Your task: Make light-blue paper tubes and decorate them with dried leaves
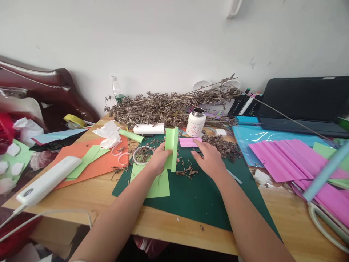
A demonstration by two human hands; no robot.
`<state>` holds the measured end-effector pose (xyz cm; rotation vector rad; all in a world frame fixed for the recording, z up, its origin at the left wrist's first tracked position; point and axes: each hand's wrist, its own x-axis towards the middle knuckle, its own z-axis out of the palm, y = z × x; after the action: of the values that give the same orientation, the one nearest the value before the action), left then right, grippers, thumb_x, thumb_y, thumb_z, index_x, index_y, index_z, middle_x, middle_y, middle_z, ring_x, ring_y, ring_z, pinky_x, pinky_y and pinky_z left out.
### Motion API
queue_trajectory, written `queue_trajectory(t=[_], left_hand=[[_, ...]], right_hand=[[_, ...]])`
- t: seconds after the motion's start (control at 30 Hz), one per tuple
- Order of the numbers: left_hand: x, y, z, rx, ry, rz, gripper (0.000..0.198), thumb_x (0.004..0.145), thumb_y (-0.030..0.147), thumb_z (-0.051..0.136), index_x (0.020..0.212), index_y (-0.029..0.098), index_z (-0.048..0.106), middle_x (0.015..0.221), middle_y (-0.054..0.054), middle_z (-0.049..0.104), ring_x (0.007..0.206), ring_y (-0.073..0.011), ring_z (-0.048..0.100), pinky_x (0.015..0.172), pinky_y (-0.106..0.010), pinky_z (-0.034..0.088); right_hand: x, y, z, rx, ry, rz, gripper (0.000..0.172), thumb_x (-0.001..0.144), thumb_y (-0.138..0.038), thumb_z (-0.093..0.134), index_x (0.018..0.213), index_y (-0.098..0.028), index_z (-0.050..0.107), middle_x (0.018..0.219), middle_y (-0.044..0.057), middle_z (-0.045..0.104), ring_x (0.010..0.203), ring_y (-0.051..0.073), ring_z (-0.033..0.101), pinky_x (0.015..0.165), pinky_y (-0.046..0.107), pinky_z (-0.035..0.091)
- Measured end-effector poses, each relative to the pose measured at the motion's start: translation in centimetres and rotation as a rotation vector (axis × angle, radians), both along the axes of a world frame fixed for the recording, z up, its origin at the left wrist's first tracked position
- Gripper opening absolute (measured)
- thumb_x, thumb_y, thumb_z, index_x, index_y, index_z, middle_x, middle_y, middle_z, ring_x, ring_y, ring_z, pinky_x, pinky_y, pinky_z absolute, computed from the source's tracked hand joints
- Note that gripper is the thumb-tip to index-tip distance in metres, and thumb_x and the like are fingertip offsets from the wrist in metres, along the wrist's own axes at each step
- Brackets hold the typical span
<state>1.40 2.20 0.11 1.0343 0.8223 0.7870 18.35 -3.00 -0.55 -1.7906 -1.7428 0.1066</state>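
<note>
My left hand (160, 160) grips a strip of light green paper (171, 140), folded lengthwise along its right side and held up over the dark green cutting mat (191, 203). To the right, my right hand (208, 157) reaches over the mat with its fingers apart, the index fingertip at a small pink paper piece (188, 142). Just behind that piece stands a white bottle (196, 123) without a lid. Under my left forearm lies a light green sheet (160, 185). A roll of tape (135, 156) with dried bits inside sits left of my left hand.
Dried plant stalks (163, 107) stretch along the back by the wall. Orange paper (89, 160), crumpled tissue (109, 134) and a white corded device (51, 178) lie at left. Pink folded paper (286, 158), a blue folder (245, 142) and a black tablet case (305, 105) are at right.
</note>
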Motion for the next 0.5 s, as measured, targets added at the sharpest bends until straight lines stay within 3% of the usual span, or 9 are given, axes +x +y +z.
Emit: queue_trajectory(t=[0.1,0.27,0.4,0.5], left_hand=[[-0.2,-0.5,-0.3,0.006,0.026,-0.06,0.024,0.066,0.022,0.052,0.088,0.018,0.043,0.059,0.002,0.053,0.044,-0.0114,0.053,0.04,-0.023,0.042],[-0.3,-1.4,-0.4,0.068,0.078,-0.164,0.028,0.069,0.031,0.051,0.092,0.017,0.045,0.058,0.003,0.051,0.043,-0.0103,0.051,0.042,-0.024,0.042],[-0.2,-1.8,-0.4,0.254,0.233,-0.152,0.023,0.071,0.033,0.049,0.086,0.016,0.05,0.064,0.0,0.054,0.053,-0.0111,0.051,0.049,-0.023,0.041],[-0.2,-2.0,-0.4,0.343,0.237,-0.123,0.026,0.074,0.036,0.044,0.084,0.015,0.054,0.072,-0.001,0.055,0.062,-0.0118,0.05,0.057,-0.023,0.04]], right_hand=[[-1.0,-0.2,0.0,-0.031,0.2,0.082,0.047,0.077,-0.042,0.036,0.121,-0.027,0.034,0.119,0.006,0.044,0.104,0.027,0.041,0.078,0.042,0.038],[-3.3,-0.6,-0.3,-0.147,0.623,0.353,0.043,0.076,-0.041,0.041,0.116,-0.025,0.038,0.109,0.005,0.051,0.091,0.02,0.051,0.073,0.033,0.043],[-3.9,-0.6,-0.6,-0.17,0.826,0.322,0.038,0.072,-0.039,0.047,0.106,-0.021,0.046,0.096,0.006,0.057,0.081,0.019,0.054,0.067,0.031,0.045],[-4.0,-0.6,-0.4,-0.141,0.921,0.298,0.033,0.072,-0.035,0.049,0.101,-0.02,0.049,0.092,0.005,0.058,0.08,0.018,0.054,0.068,0.031,0.045]])
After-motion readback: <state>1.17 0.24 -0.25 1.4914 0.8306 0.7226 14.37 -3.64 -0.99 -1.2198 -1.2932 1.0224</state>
